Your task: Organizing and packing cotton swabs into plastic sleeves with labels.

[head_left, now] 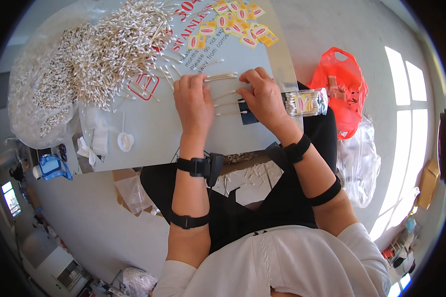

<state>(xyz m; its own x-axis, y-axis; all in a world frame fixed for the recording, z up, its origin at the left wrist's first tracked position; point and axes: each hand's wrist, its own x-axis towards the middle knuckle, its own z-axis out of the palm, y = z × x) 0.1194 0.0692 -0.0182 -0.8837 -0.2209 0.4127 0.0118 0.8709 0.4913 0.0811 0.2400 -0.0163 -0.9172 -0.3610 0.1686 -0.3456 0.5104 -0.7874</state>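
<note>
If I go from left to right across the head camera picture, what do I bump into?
Bag of cotton swabs → loose swab pile → left hand → right hand → packed swab bundle → orange plastic bag.

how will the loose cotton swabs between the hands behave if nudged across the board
The cotton swabs are thin round sticks, so they will probably roll or scatter. They look very light. The board seems smooth, so little would stop them sliding.

White short-sleeved top, dark trousers, black straps with small devices on both forearms
</note>
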